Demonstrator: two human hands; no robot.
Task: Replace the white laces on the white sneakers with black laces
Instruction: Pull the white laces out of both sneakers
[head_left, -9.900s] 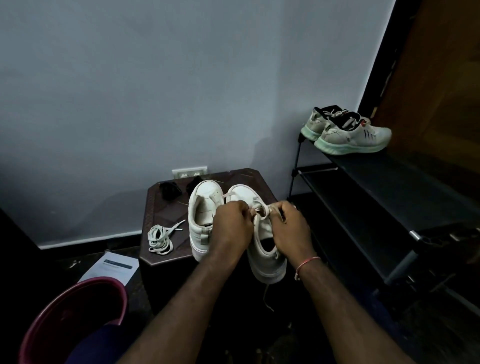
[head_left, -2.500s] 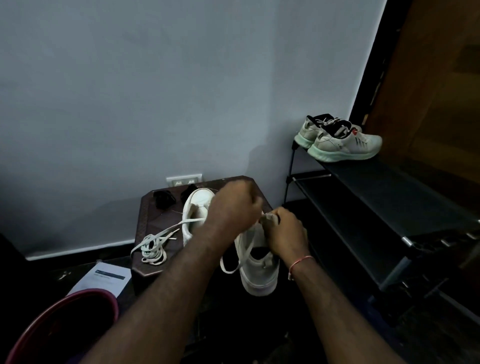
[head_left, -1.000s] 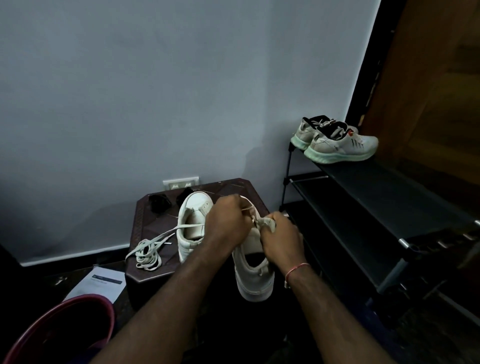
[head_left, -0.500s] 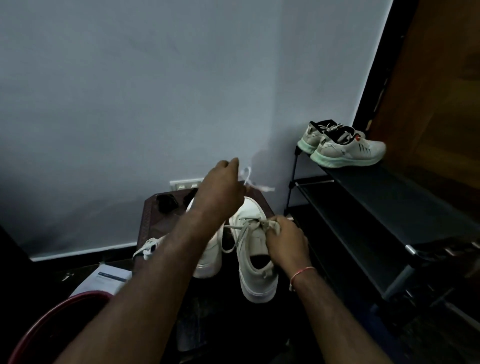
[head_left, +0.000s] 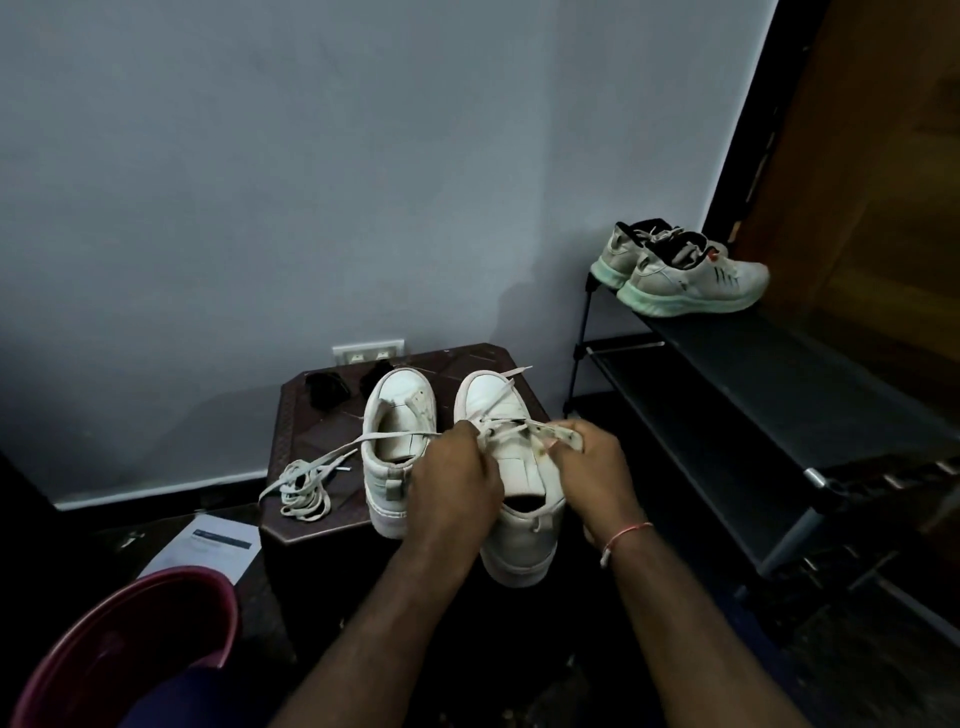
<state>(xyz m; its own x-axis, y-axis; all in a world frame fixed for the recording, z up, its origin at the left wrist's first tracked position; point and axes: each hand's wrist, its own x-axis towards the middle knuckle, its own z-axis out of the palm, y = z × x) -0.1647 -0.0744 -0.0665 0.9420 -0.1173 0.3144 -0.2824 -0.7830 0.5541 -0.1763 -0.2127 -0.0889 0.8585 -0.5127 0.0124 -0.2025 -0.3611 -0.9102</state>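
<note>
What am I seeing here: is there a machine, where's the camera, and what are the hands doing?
No machine: these are a person's two bare hands. The picture comes from a camera worn on the head, looking forward and down. Everything sits on a small dark table. The left hand pinches the lace threaded in the right sneaker, while the right hand grips that sneaker's eyelet edge. The left sneaker is unlaced. A loose lace lies beside it, and black laces wait at the back.
</note>
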